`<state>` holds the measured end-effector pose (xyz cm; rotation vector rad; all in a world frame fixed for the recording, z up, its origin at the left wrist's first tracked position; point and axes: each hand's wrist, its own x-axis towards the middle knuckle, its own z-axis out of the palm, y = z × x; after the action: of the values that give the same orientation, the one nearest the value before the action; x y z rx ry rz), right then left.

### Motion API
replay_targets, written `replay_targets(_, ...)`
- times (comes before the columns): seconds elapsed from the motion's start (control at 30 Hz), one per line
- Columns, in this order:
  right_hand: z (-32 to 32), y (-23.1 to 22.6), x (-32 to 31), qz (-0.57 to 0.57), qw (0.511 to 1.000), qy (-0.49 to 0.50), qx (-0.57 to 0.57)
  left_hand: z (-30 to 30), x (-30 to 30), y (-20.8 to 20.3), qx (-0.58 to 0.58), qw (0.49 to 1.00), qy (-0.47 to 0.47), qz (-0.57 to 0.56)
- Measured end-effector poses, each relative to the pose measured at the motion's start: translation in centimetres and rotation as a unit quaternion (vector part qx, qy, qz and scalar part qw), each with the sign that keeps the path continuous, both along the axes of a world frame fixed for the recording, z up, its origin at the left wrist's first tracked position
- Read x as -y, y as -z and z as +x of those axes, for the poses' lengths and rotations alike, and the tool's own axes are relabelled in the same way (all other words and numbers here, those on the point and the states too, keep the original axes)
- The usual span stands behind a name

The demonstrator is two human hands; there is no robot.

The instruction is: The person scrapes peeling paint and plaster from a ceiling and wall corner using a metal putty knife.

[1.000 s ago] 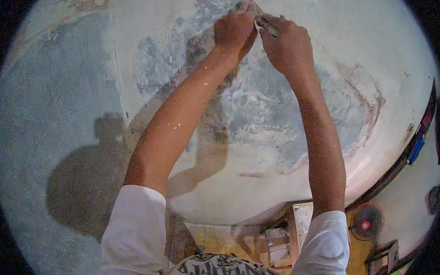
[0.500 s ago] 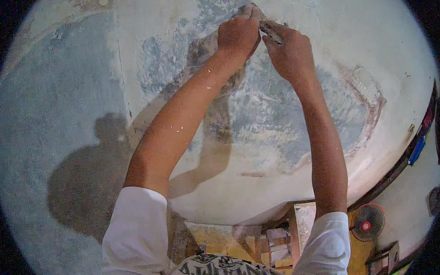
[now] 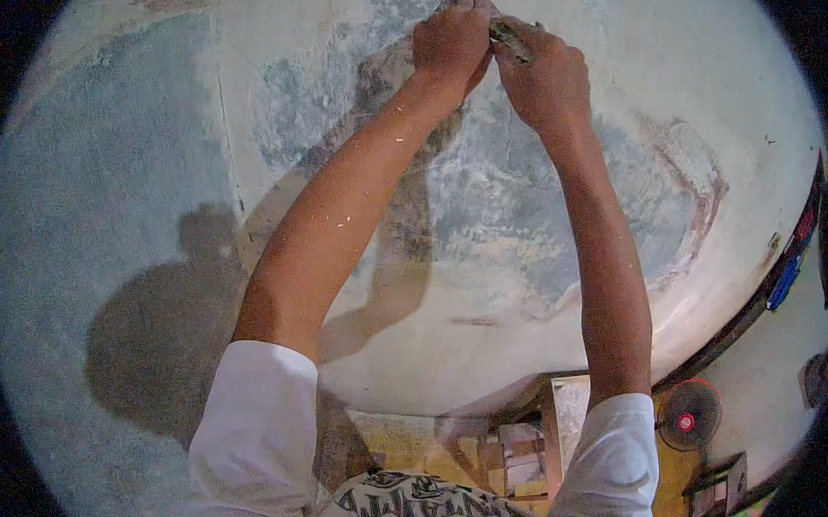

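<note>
High on a patchy wall (image 3: 484,179), both of my arms reach up and my hands work close together. My right hand (image 3: 548,81) is closed round a short, dirty grey scraper-like tool (image 3: 512,42), part of which shows between the hands. Beside it, my left hand (image 3: 452,40) is closed in a fist-like grip at the tool's other end. The left fingertips and the tool's working edge are hidden. Pale flakes lie on my left forearm. Around the hands the wall shows blue-grey areas through the worn whitish coat.
A crack-edged, damaged patch (image 3: 698,171) marks the wall at right. My shadow (image 3: 157,345) falls on the blue-grey wall at left. Lower right stands a round fan (image 3: 688,415) with a red centre. Wooden furniture (image 3: 526,455) is below, and a blue item (image 3: 783,287) hangs at far right.
Both hands have moved slightly upward along the wall together, with the tool still between them. The grips look the same.
</note>
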<state>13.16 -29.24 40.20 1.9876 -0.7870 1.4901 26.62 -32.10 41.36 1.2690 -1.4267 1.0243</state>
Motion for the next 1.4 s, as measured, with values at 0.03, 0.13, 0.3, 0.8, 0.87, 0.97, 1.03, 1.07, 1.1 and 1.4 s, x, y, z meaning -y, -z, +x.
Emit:
replay_targets(0.03, 0.5, 0.1, 0.0, -0.009, 1.000, -0.008, 0.004, 0.4, -0.1, 0.1, -0.006, 0.999, 0.031, -0.025)
replay_targets(0.13, 0.3, 0.7, -0.6, -0.003, 0.999, -0.012, -0.037, 1.1, 0.4, 1.1, 0.009, 0.997, 0.054, -0.058)
replay_targets(0.3, -0.4, -0.3, -0.7, 0.015, 1.000, 0.013, 0.009, 0.1, 0.5, 0.0, -0.003, 0.999, 0.022, 0.038)
replay_targets(0.8, 0.5, 0.2, -0.6, 0.006, 0.999, 0.024, -0.027, 1.6, 1.2, 1.0, 0.044, 0.991, 0.045, -0.118)
replay_targets(0.87, -0.2, -0.2, -0.6, -0.005, 1.000, 0.015, -0.018, 0.9, 1.3, 1.0, 0.001, 0.992, 0.058, -0.109)
replay_targets(0.97, -0.1, -0.1, -0.5, -0.019, 1.000, -0.003, -0.001, 0.2, 0.3, 0.1, 0.013, 0.999, 0.024, -0.044)
replay_targets(1.03, 0.3, 0.3, -0.6, -0.006, 1.000, -0.009, -0.005, 0.1, -1.8, -0.3, -0.010, 0.997, 0.070, -0.006)
replay_targets(1.07, 0.5, 0.5, -0.5, 0.005, 1.000, -0.016, -0.006, 0.2, -2.5, -0.3, -0.031, 0.993, 0.114, 0.031)
replay_targets(1.1, 0.4, 0.6, -0.2, 0.007, 1.000, -0.017, -0.005, 0.5, -1.2, 0.3, -0.031, 0.993, 0.113, 0.033)
replay_targets(1.4, 0.2, 0.8, 0.8, -0.028, 0.999, -0.019, -0.027, 1.6, 1.9, 0.9, 0.045, 0.998, -0.035, 0.022)
